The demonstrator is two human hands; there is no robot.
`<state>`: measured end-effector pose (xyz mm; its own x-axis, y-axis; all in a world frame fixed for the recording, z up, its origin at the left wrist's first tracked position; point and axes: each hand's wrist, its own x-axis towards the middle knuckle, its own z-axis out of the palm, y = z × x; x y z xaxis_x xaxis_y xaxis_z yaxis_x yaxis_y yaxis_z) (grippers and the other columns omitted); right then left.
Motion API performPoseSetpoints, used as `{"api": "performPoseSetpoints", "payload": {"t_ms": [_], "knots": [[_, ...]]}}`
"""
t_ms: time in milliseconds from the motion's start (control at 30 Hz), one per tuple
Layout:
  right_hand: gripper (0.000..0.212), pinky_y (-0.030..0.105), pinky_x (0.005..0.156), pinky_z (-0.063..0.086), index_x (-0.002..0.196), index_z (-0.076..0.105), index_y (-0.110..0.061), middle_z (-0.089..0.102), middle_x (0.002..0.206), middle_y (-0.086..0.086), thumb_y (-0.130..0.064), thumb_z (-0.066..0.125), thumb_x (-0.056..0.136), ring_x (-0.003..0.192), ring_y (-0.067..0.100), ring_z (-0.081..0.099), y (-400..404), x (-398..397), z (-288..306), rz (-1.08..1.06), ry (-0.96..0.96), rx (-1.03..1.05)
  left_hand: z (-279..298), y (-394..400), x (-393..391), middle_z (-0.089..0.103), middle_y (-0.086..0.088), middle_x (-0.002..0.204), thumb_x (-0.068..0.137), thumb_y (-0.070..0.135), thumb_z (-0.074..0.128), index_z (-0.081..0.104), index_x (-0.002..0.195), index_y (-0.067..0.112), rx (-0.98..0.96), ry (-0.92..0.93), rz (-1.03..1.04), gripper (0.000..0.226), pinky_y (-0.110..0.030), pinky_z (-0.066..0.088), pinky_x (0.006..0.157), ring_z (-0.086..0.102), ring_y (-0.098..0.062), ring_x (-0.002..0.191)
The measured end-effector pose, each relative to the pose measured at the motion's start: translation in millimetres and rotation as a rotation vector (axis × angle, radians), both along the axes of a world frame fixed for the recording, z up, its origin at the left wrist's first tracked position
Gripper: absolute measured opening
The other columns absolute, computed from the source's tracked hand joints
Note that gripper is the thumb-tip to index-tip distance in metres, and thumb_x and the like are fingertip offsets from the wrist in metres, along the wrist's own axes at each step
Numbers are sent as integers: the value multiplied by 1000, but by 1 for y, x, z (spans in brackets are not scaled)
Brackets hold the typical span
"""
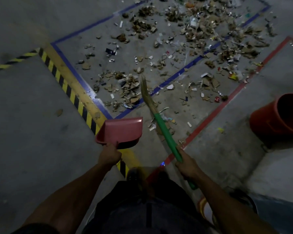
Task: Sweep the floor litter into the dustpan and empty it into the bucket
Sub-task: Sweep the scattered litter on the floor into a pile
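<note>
At twelve o'clock, litter (167, 53) covers taped floor (24, 132); bucket (281, 115) at three. Left hand (109, 155) grips dustpan (122, 130); right hand (187, 163) grips broom (161, 122). Bare concrete at nine.

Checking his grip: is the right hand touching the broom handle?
Touching. The head view shows the right hand curled round the green broom handle.
</note>
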<state>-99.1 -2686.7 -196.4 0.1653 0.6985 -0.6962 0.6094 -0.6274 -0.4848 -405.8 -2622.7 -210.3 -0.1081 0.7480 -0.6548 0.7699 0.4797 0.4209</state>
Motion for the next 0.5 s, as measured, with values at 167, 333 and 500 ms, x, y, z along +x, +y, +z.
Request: {"api": "performPoseSetpoints", "payload": {"t_ms": [167,333,500], "knots": [[73,17,42,39,152,19,-34,60,107,8,-18,53,90,56,6,51,18,17,-14,198,85,-33,2,-20,19,51,-26,122,79,12,51,46,126,-4,-4,32,7,49,-39,46,86,54,-38,109],[72,13,52,35,155,18,-28,54,134,15,-22,53,92,65,5,45,33,43,-36,485,117,-54,8,-43,54,49,-28,119,82,2,51,45,122,0,-72,143,158,40,-41,48,88,53,-42,107],[65,27,69,50,152,30,-21,56,135,15,-25,56,93,89,23,57,32,68,-52,661,121,-110,10,-63,87,45,-24,127,79,1,52,48,121,4,-35,164,193,43,-45,52,82,54,-41,103]]}}
